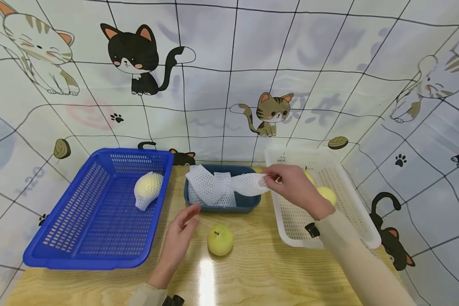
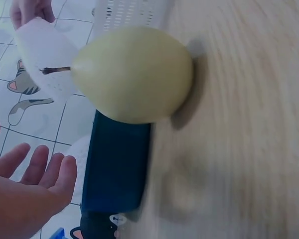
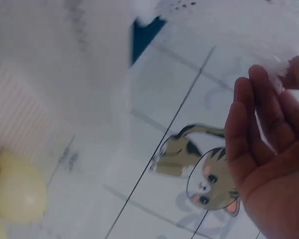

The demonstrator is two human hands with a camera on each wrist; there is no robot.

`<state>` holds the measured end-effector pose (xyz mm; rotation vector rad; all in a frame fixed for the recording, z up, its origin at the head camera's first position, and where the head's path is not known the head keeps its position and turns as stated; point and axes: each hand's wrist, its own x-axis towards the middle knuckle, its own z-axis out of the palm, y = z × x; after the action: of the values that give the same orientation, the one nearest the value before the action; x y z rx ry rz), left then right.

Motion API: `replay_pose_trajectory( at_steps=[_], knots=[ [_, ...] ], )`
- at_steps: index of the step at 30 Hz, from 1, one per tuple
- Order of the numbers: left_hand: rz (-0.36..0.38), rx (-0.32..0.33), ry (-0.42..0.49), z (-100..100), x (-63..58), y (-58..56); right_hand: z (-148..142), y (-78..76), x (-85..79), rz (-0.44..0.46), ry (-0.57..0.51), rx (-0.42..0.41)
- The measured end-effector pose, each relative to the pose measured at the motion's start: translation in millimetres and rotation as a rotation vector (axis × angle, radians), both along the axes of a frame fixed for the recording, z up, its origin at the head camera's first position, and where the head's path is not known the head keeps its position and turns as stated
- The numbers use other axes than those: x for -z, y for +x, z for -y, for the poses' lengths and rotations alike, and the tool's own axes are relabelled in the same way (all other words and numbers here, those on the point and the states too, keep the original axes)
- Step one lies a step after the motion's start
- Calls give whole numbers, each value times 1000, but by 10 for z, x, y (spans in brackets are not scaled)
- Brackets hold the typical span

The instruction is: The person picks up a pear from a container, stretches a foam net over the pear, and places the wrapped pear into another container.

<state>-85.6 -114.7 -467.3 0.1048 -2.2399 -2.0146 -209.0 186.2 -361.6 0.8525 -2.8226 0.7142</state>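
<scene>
My right hand [image 1: 295,186] pinches the end of a white foam net sleeve [image 1: 246,184], which stretches out over the small dark teal bin [image 1: 248,205]. More foam net sleeves [image 1: 204,187] lie in that bin. In the right wrist view, the fingertips [image 3: 259,74] meet the white net at the upper right. My left hand [image 1: 177,242] is held over the table with relaxed fingers and nothing in them. Just right of it, a yellow-green pear [image 1: 220,240] stands on the table, stem up; it looks large in the left wrist view, its stem toward the held net.
At the left is a blue basket [image 1: 145,238] holding one pear in a foam net [image 1: 148,189]. A white basket [image 1: 290,238] with several bare pears [image 1: 326,194] stands at the right, under my right forearm. Behind everything hangs a cat-print sheet [image 1: 206,85].
</scene>
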Motion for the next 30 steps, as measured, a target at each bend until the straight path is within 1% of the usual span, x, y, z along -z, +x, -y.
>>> replay_pose_trajectory(
  at_steps=[4,8,11,13,18,21,23,26,30],
  knots=[
    [0,32,49,-16,-57,-42,91,198,-41,89,-157,51],
    [-8,106,119,-67,-118,-102,179,398,-66,211,-264,99],
    [13,152,177,-106,-161,-130,240,524,-92,276,-327,129],
    [36,166,228,-128,-189,-144,278,589,-108,318,-372,139],
    [87,165,336,-175,-240,-186,379,686,-143,396,-488,137],
    [113,158,390,-195,-253,-200,433,722,-144,418,-535,134],
    [130,148,444,-199,-249,-201,459,741,-137,431,-554,127],
    [152,132,565,-191,-236,-199,486,770,-130,454,-580,113],
    [192,121,733,-163,-227,-200,508,800,-125,529,-650,67]
  ],
)
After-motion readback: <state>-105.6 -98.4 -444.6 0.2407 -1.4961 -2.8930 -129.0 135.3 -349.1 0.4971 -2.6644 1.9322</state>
